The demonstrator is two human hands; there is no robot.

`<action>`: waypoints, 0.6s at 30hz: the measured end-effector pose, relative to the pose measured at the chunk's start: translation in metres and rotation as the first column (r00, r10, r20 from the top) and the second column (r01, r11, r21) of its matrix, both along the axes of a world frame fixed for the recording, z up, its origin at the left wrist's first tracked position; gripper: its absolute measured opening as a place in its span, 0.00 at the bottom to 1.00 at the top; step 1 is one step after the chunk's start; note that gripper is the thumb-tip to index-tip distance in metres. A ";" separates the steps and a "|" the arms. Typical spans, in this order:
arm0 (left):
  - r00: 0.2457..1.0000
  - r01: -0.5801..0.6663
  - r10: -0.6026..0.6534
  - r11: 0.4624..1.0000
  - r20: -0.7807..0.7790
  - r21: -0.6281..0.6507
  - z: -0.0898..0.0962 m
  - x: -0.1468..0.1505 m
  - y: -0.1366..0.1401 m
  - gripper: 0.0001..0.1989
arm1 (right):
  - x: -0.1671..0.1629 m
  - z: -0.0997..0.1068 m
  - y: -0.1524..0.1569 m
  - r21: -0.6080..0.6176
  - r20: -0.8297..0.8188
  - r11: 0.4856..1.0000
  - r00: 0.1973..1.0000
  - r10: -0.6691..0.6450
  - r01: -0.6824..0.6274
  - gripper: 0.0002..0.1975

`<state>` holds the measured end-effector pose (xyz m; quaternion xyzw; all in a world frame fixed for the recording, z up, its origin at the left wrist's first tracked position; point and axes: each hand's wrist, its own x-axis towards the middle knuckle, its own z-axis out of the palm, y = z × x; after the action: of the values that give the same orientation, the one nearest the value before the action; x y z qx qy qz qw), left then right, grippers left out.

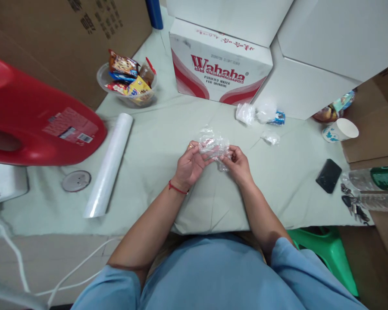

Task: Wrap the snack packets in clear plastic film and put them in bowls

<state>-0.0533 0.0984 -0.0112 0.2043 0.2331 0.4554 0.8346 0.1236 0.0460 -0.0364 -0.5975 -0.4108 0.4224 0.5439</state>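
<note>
A crumpled clear plastic bag [213, 144] is stretched between my two hands, above the middle of the table. My left hand [191, 165] pinches its left side between thumb and fingers, palm partly turned up. At the bag's right edge, my right hand [237, 163] grips the film with thumb and forefinger. Beyond my right hand lie small bundles wrapped in clear plastic: a wrapped bundle [245, 113], another one [265, 113] beside a small blue packet [279, 117], and a smaller crumpled piece [270, 137] nearer to me.
Left stand a roll of plastic film [110, 165], a round lid [76, 181], a large red jug [45, 120] and a tub of snacks [126, 100]. A Wahaba-type water carton [221, 64] stands behind. Right are a paper cup [341, 130], black wallet-like object [329, 175], keys [354, 204] and bottles [362, 178].
</note>
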 end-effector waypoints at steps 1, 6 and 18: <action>1.000 -0.024 0.024 1.000 -0.001 0.000 -0.001 -0.002 0.002 0.11 | 0.005 0.001 0.001 -0.013 -0.094 1.000 0.995 -0.013 0.012 0.24; 0.989 -0.144 0.145 0.989 0.033 -0.030 -0.002 -0.013 0.012 0.10 | 0.028 0.016 0.002 0.074 -0.446 0.991 0.892 -0.070 0.115 0.18; 0.994 -0.114 0.114 0.992 0.002 -0.050 -0.001 -0.013 0.010 0.06 | 0.036 0.019 -0.008 0.095 -0.572 0.971 0.786 0.234 -0.220 0.38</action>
<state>-0.0658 0.1084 -0.0126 0.1686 0.2538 0.4967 0.8127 0.1593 0.0382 -0.0169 -0.3806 -0.2996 0.6413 0.5951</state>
